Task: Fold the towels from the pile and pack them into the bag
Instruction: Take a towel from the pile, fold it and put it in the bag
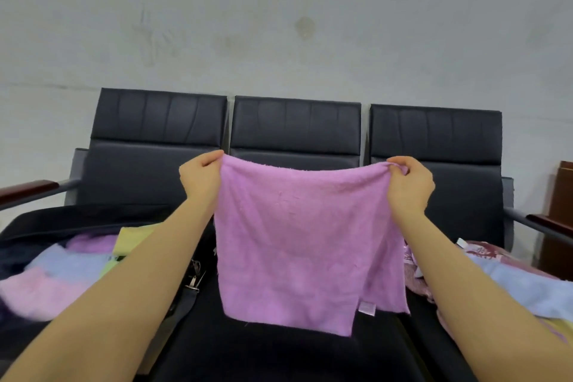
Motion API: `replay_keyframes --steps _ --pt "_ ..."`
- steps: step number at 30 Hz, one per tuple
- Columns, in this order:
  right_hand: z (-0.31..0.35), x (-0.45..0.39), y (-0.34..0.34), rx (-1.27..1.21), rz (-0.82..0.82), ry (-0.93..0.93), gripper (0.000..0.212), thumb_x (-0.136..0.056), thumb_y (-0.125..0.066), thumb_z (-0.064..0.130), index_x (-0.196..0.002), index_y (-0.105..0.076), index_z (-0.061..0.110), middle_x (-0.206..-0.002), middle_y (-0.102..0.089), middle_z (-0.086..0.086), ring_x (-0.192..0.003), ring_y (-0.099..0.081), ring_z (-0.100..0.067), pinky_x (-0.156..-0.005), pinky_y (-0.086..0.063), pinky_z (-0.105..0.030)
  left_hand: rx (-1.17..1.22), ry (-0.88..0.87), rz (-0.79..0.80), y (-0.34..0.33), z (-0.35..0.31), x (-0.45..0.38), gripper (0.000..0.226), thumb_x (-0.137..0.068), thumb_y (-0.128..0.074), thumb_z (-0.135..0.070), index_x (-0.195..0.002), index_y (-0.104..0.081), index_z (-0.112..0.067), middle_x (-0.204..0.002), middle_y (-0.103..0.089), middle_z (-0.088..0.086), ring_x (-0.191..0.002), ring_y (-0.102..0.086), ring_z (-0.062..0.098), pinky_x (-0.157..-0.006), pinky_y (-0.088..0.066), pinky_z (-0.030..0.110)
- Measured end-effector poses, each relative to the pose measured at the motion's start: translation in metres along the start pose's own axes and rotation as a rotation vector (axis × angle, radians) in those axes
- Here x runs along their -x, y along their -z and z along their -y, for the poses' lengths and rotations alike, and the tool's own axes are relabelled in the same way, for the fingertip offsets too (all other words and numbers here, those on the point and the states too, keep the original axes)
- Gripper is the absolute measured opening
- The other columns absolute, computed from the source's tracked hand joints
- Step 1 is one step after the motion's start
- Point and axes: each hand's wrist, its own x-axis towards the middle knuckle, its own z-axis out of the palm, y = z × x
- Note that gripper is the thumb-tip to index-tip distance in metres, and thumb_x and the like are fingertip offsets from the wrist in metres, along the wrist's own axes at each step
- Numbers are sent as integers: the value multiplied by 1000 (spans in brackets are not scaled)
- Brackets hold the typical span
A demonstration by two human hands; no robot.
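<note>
Pinching the purple towel (297, 242) by its top corners, your left hand (201, 178) and right hand (409, 184) stretch it level, body hanging below.

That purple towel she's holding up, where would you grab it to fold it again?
The purple towel hangs doubled from its top edge, pinched by the left hand and right hand. I would probably keep those top corners and come from above, since the free bottom edge hangs loose and uneven over the seat.

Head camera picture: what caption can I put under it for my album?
Left hand and right hand hold up a pink towel above a black bench, bag at left.
</note>
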Motion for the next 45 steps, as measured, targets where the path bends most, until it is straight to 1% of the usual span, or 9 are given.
replay_keyframes --steps 4,10,15,21,25,27,31,37,45 --pt "-12 -2 -2 -29 -4 -77 21 -95 -49 9 -103 -68 12 -99 -63 -2 -89 -55 -17 -78 -44 -31 -10 41 40 0 9 3 60 -79 -33 15 -115 -69 -16 -118 -63 1 -113 -59 27 -102 -47 40" --pt "-19 -6 -9 -238 6 -219 17 -93 -54 9 -104 -66 11 -110 -65 -5 -98 -58 -18 -84 -44 -28 108 23 -15 -1 15 6 45 -83 -47 8 -114 -70 -15 -109 -68 -4 -103 -62 12 -96 -47 26" --pt "-20 -9 -7 -75 250 -142 52 -83 -42 -8 -132 -52 8 -123 -52 -3 -110 -50 -19 -88 -39 -27 70 50 -63 -1 22 -1 36 -77 -58 3 -96 -71 -24 -89 -64 -3 -84 -59 18 -78 -47 25" --pt "-28 -10 -6 157 175 12 31 -90 -42 -4 -101 -70 4 -106 -65 -16 -85 -57 -23 -67 -44 -27 -460 -159 -3 -1 32 2 30 -92 -49 -1 -118 -64 -3 -115 -65 10 -107 -58 28 -89 -44 29" --pt "-31 -10 -4 174 81 -53 13 -93 -57 18 -89 -68 14 -111 -42 -2 -87 -55 -27 -72 -50 -39 -731 -272 47 1 29 1 24 -97 -41 -8 -104 -63 -3 -115 -54 14 -89 -57 31 -76 -45 37" --pt "-31 -9 -3 184 77 -88 13 -93 -57 23 -92 -68 15 -106 -54 -4 -82 -59 -26 -70 -49 -37 -809 -289 40 0 24 3 20 -98 -40 -11 -102 -59 -5 -114 -45 8 -82 -55 30 -72 -43 39" --pt "-25 -8 0 94 57 -123 12 -92 -56 15 -87 -67 16 -90 -66 -5 -79 -60 -24 -69 -49 -35 -696 -202 36 -1 15 -2 15 -98 -41 -17 -101 -56 -15 -100 -58 3 -84 -60 27 -70 -43 38" --pt "-23 -3 7 -99 46 -136 22 -93 -49 5 -113 -59 5 -104 -63 -11 -93 -62 -24 -74 -45 -29 -428 -156 57 5 11 -3 19 -93 -52 -10 -104 -66 -7 -71 -66 2 -76 -68 19 -88 -53 35" --pt "-18 8 15 -28 2 -52 17 -99 -47 16 -102 -58 3 -90 -57 -5 -82 -52 -20 -73 -42 -33 -495 -120 -20 9 9 5 20 -95 -52 -20 -104 -65 -8 -99 -64 4 -86 -56 21 -74 -44 33"
